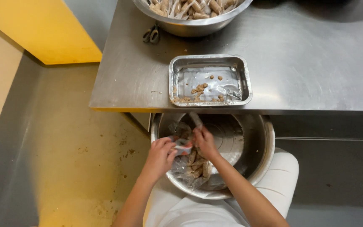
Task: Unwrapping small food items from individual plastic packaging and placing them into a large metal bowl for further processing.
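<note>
tray (210, 80) on table (307, 63), bowl (262, 143) below

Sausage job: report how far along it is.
Done: a few peeled sausages lie in the steel bowl on the lap. In hand: left hand and right hand work one wrapped piece. Left: the bowl on the table is heaped; foil tray holds only crumbs.

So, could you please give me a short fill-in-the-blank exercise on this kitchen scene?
1. Both hands, left hand and right hand, work over a round metal ____ on the lap.
2. The rectangular foil tray sits on the steel ____.
3. Beside the upper bowl lies a pair of ____.

Missing words: bowl; table; scissors.
</note>
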